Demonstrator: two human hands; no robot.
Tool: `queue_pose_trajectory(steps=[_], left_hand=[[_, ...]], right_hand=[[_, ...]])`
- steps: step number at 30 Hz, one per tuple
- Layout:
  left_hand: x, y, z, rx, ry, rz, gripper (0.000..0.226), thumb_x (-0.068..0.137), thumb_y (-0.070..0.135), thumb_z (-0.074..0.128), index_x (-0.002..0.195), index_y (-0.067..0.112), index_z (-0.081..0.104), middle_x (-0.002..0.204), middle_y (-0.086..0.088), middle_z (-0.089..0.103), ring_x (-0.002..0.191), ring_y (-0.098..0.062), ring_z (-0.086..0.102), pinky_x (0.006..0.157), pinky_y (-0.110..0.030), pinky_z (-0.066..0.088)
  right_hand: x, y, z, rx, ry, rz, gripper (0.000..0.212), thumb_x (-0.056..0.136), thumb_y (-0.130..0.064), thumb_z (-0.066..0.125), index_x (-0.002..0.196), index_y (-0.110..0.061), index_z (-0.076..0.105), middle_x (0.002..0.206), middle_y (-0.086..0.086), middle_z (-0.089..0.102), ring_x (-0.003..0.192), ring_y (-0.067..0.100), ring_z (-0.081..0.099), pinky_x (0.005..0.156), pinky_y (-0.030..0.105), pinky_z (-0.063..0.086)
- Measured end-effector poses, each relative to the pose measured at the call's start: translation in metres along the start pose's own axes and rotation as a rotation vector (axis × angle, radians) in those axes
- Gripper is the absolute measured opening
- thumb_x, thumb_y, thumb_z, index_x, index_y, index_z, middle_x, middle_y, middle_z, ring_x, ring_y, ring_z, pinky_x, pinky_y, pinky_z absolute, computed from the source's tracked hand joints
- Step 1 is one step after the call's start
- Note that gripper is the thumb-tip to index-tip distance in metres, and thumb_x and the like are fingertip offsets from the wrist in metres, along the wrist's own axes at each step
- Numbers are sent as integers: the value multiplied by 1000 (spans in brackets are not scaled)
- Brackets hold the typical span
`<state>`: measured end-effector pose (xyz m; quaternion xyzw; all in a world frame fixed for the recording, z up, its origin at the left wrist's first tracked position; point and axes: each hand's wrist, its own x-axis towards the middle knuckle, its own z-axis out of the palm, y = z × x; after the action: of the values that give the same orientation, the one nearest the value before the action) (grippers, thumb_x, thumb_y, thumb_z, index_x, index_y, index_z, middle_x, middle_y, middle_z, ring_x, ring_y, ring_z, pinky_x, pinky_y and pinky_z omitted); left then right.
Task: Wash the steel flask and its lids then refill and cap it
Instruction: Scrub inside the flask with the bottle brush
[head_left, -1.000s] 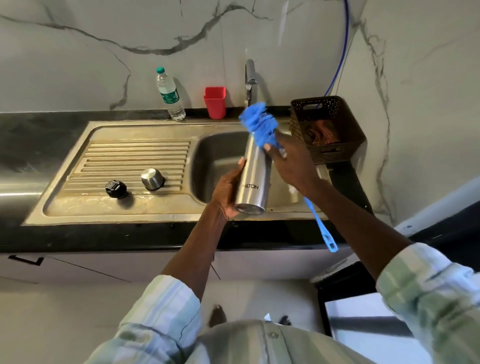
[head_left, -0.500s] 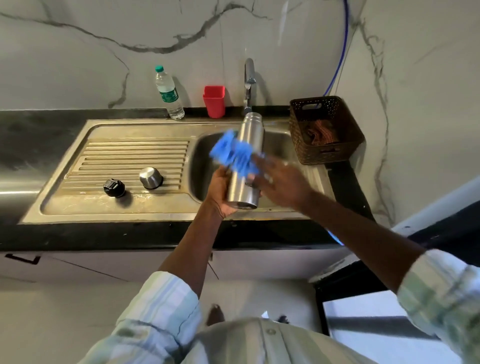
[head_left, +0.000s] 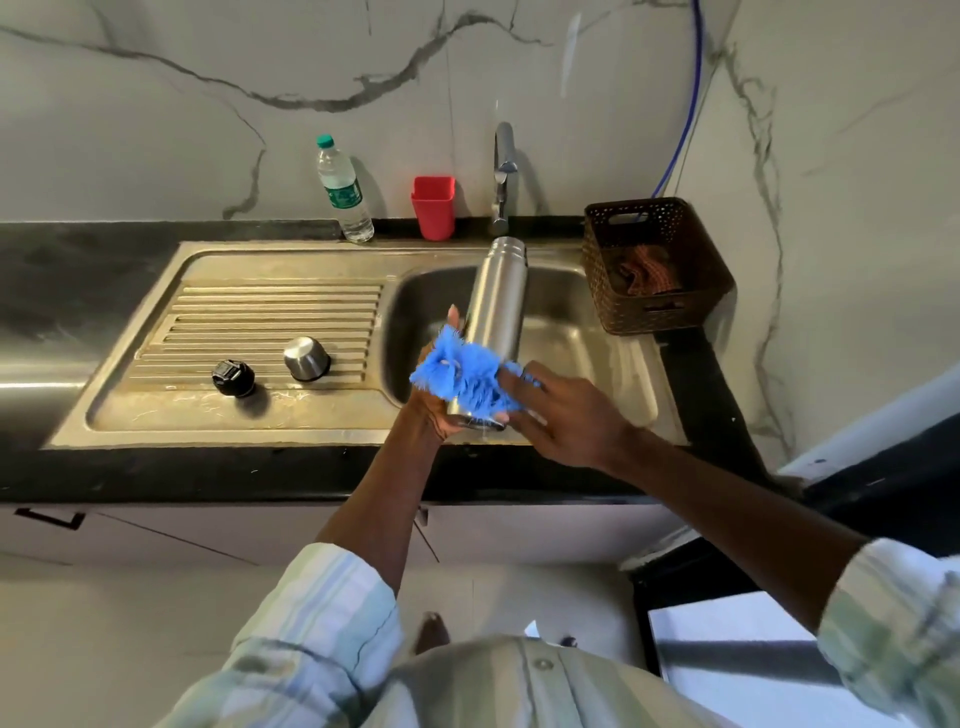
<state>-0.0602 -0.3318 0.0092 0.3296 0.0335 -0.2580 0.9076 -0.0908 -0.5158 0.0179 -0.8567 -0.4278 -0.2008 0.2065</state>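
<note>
My left hand (head_left: 434, 400) grips the base of the steel flask (head_left: 494, 301), which stands nearly upright over the sink basin (head_left: 566, 332), its open mouth towards the tap. My right hand (head_left: 569, 421) holds the blue bottle brush (head_left: 462, 376), whose bristles lie across the flask's lower body. The brush handle is hidden behind my right hand. The steel outer lid (head_left: 306, 358) and the black inner lid (head_left: 233, 378) sit apart on the ribbed drainboard (head_left: 260, 322) to the left.
At the back stand a plastic water bottle (head_left: 343, 192), a red cup (head_left: 434, 208) and the tap (head_left: 503, 176). A brown perforated basket (head_left: 660, 270) holding a cloth sits right of the basin. A black counter (head_left: 78, 270) surrounds the sink.
The blue brush has moved from the flask's mouth down along its body to near the base. The flask now stands more upright.
</note>
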Motion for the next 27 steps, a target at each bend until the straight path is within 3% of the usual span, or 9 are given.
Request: queue_pose_trajectory(steps=[3, 6, 9, 12, 14, 18, 20, 24, 27], left_hand=[[2, 0, 3, -73, 35, -63, 51, 95, 45, 49, 112, 1, 70, 103, -23, 71, 85, -36, 71, 72, -43, 60], [5, 1, 15, -72, 64, -108, 54, 95, 43, 56, 127, 0, 63, 120, -25, 64, 102, -39, 66, 91, -47, 52], [3, 0, 17, -134, -35, -26, 65, 75, 32, 85, 125, -3, 62, 114, -25, 67, 97, -35, 68, 87, -42, 55], [-1, -4, 4, -92, -77, 16, 81, 49, 45, 97, 96, -13, 66, 84, -28, 71, 78, -33, 73, 68, -40, 61], [3, -4, -5, -18, 33, -1, 81, 56, 49, 91, 111, -1, 58, 86, -19, 73, 73, -31, 72, 60, -40, 60], [11, -6, 7, -79, 38, -115, 66, 86, 60, 57, 123, 5, 65, 107, -17, 69, 90, -32, 68, 78, -41, 58], [10, -7, 10, -119, 65, -70, 61, 86, 57, 54, 114, 4, 70, 102, -16, 70, 84, -31, 68, 74, -40, 59], [8, -7, -11, -159, 313, 67, 20, 83, 16, 49, 80, -3, 57, 60, -13, 67, 51, -20, 67, 42, -27, 54], [7, -7, -9, -70, 253, 8, 29, 92, 23, 51, 97, -4, 60, 75, -16, 72, 63, -24, 71, 53, -34, 59]], right_hand=[[38, 39, -7, -17, 135, 302, 55, 101, -51, 34, 139, -13, 48, 120, 20, 63, 91, 34, 67, 70, 42, 59], [65, 71, -20, -17, 131, 614, 63, 96, -58, 31, 143, -19, 46, 132, 14, 59, 114, 30, 58, 92, 45, 51], [39, 32, -17, 28, 99, 339, 57, 97, -50, 38, 144, -16, 42, 125, 19, 60, 94, 32, 66, 74, 42, 58], [-1, -2, -2, 28, -13, -61, 46, 102, -40, 37, 136, -10, 42, 109, 24, 63, 63, 29, 64, 49, 31, 52], [12, 12, -3, 2, 18, -1, 50, 103, -45, 33, 135, -9, 46, 109, 24, 64, 69, 32, 66, 52, 35, 56], [66, 61, -24, 44, 176, 569, 57, 98, -52, 35, 142, -18, 48, 125, 14, 63, 107, 30, 62, 86, 42, 54], [62, 54, -25, 30, 152, 511, 57, 98, -51, 38, 142, -17, 48, 125, 16, 63, 104, 31, 64, 82, 41, 55], [5, -2, -5, 28, 7, -47, 47, 102, -41, 39, 138, -12, 42, 117, 28, 63, 69, 37, 68, 50, 40, 57], [22, 14, -9, 8, 36, 36, 47, 102, -44, 38, 138, -14, 46, 117, 23, 64, 75, 35, 68, 57, 44, 58]])
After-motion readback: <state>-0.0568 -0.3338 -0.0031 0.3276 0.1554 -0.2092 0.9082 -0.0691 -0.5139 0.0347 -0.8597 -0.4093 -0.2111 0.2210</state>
